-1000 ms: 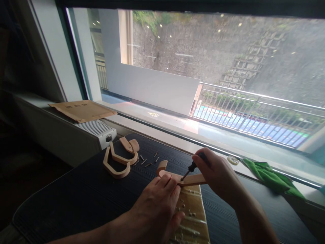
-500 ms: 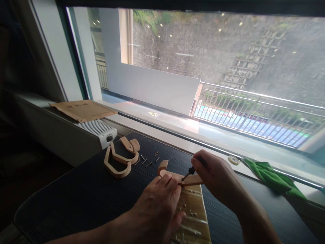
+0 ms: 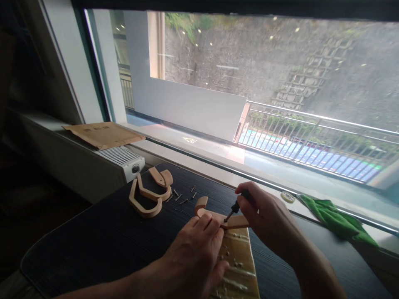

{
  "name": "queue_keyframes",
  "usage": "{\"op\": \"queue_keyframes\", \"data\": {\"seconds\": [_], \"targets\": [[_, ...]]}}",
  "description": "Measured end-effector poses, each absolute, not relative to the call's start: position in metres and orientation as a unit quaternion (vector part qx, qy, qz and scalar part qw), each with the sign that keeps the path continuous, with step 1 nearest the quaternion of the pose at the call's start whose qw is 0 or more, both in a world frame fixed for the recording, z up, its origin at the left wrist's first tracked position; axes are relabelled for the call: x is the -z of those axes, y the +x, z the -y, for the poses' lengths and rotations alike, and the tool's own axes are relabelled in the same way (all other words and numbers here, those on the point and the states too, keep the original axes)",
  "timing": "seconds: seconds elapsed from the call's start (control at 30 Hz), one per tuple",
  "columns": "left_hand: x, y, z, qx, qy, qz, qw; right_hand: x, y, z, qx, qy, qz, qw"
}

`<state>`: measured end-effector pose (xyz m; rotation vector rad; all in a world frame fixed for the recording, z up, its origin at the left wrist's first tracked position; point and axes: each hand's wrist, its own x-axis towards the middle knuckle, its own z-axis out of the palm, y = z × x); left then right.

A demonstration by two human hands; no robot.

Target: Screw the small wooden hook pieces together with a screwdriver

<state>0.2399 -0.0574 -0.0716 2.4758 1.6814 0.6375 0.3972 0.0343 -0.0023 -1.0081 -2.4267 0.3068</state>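
My right hand (image 3: 258, 207) is closed around the dark handle of a screwdriver (image 3: 234, 207). Its tip meets a screw head in a curved wooden hook (image 3: 238, 221). Fingers of my left hand (image 3: 199, 243) press over the hook's middle, gripping it against the edge of a yellowish board (image 3: 238, 265) with a shiny, plastic-like surface. Small round bits lie on that board. Part of the hook is hidden under my left fingers; its curled end rises beyond them. Several loose screws (image 3: 183, 202) lie on the dark table (image 3: 118, 241) past my left hand.
More wooden hooks (image 3: 145, 213) lie at the table's far left. A brown envelope (image 3: 104, 135) rests on a white radiator-like unit (image 3: 124, 160) by the window. On the right of the sill are a roll of tape (image 3: 287, 197) and a green cloth (image 3: 338, 220).
The whole view has shifted slightly. Both hands keep their places on the hook and screwdriver; my right hand's grip on the handle has turned a little.
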Motion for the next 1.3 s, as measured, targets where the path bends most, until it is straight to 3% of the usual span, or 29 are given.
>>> {"op": "queue_keyframes", "data": {"seconds": [0.33, 0.63, 1.03, 1.3], "targets": [[0.077, 0.238, 0.054, -0.194, 0.809, -0.554, 0.045, 0.002, 0.399, -0.046, -0.084, -0.468, 0.854, 0.212], [0.081, 0.243, 0.054, -0.181, 0.808, -0.561, 0.000, -0.043, 0.392, -0.043, -0.044, -0.336, 0.941, 0.006], [0.087, 0.243, 0.053, -0.178, 0.809, -0.560, -0.004, -0.038, 0.389, -0.048, -0.024, -0.393, 0.919, -0.027], [0.086, 0.244, 0.053, -0.170, 0.811, -0.560, 0.000, -0.044, 0.383, -0.050, -0.039, -0.319, 0.947, -0.009]]}}
